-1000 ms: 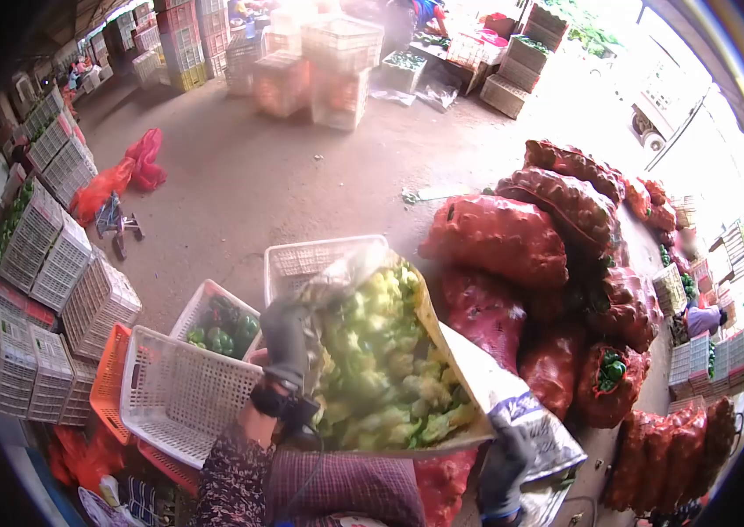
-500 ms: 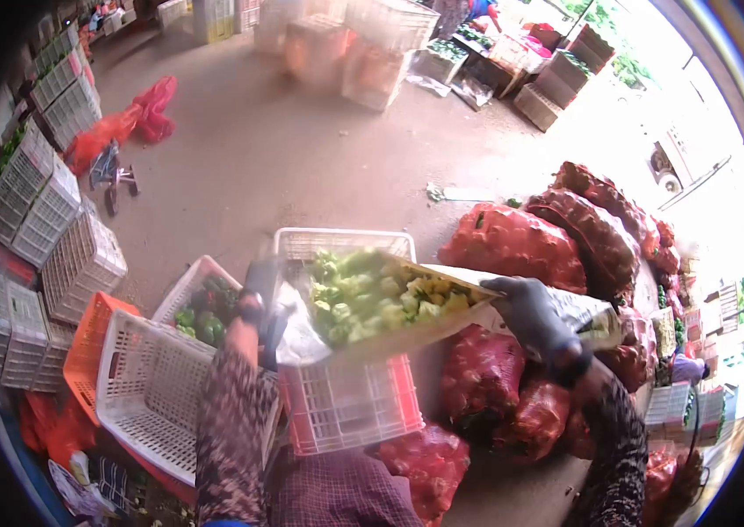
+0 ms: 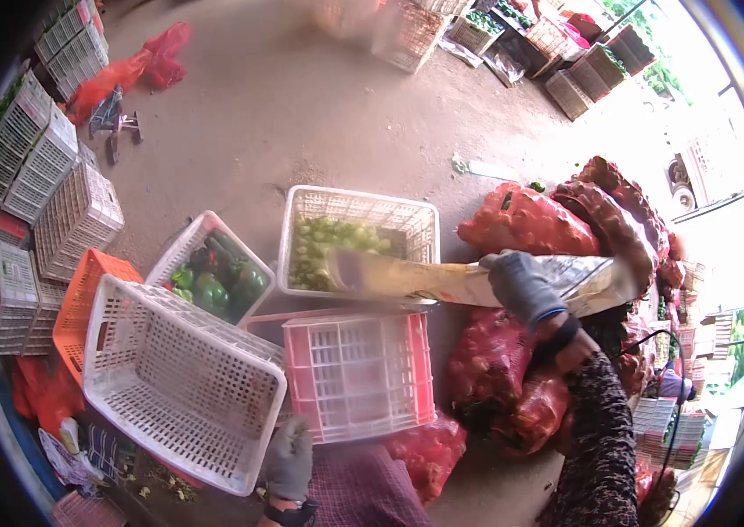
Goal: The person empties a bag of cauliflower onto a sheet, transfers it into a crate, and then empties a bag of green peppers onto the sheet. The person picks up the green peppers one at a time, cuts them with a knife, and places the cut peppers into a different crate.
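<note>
My right hand (image 3: 526,290), in a grey glove, is closed around a long, creased paper-like sheet (image 3: 442,279). The sheet's blurred left end hangs over the front of a white crate (image 3: 288,237). Pale yellow-green vegetables (image 3: 328,241) lie inside that crate, partly hidden by the sheet. My left hand (image 3: 288,461), gloved too, is low in front of me, beside the corner of a tilted white crate (image 3: 187,386). Its fingers point upward, loosely extended, with nothing visible in them. Between my hands sits a pink-and-white crate (image 3: 359,378).
A crate (image 3: 157,277) of green peppers (image 3: 214,294) stands left of the vegetable crate, with an orange crate (image 3: 73,338) behind the tilted one. Red mesh sacks (image 3: 530,220) are piled on the right. Stacked crates (image 3: 82,215) line the left side.
The vegetables on the sheet have gone into the white crate. My left hand has let go of the sheet and dropped down toward me. My right hand still holds the sheet, now narrower and lower.
</note>
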Available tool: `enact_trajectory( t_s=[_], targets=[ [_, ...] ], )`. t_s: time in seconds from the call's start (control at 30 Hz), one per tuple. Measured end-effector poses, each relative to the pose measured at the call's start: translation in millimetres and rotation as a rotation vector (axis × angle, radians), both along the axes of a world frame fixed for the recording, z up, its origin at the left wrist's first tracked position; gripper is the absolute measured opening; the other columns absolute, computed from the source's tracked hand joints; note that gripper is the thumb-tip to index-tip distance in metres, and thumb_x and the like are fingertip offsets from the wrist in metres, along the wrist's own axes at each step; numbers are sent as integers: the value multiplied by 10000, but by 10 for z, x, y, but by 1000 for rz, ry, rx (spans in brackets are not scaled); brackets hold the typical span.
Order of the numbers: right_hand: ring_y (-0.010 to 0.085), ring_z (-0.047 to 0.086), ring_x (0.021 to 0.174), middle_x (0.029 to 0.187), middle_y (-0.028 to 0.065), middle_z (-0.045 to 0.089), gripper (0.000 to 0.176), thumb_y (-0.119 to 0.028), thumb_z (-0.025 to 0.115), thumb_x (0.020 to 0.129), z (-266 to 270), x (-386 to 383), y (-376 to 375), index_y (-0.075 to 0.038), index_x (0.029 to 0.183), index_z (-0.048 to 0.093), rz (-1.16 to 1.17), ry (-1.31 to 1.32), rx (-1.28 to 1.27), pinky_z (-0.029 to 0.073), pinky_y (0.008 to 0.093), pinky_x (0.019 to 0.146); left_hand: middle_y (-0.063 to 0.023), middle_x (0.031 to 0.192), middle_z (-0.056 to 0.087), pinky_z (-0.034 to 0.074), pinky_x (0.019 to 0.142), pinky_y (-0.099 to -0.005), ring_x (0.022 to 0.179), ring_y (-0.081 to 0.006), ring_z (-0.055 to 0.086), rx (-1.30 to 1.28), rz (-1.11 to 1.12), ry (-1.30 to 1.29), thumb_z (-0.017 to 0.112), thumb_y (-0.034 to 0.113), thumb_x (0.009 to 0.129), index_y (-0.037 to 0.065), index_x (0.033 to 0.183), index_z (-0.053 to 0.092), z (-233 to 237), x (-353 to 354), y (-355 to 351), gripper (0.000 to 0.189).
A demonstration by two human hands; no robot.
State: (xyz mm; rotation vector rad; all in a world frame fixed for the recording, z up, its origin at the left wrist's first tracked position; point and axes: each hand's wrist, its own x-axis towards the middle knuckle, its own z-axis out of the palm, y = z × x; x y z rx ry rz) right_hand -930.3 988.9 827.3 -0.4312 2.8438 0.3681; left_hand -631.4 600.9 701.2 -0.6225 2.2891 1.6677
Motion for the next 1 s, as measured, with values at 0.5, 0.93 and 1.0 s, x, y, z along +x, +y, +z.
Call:
enact_trajectory(
  t_s=[0.5, 0.93, 1.0],
  targets=[
    [411, 684, 913, 989, 190, 705, 224, -114, 679, 880, 232, 831, -185, -60, 1098, 682, -128, 68, -432, 553, 471, 804, -216, 1051, 683, 563, 749, -491, 868, -363, 709, -333, -674, 226, 732, 423, 872, 119, 1520, 320, -278, -1916, 2322, 826],
    [136, 611, 1119, 1192, 94, 702, 312, -62, 548, 980, 725, 1020, 493, 50, 1247, 663, -616, 214, -1519, 454, 288, 1020, -183, 983, 727, 578, 752, -390, 876, -369, 710, 102, -73, 498, 640, 36, 901, 98, 1092, 737, -358, -1596, 2560, 223],
    [162, 603, 1159, 1216, 115, 695, 339, -93, 532, 976, 1043, 1165, 395, 58, 1257, 650, -476, 394, -1359, 437, 313, 1051, -180, 954, 721, 581, 742, -389, 861, -363, 710, -98, -29, 704, 639, 10, 890, 88, 1091, 726, -227, -1691, 2501, 232]
  ],
)
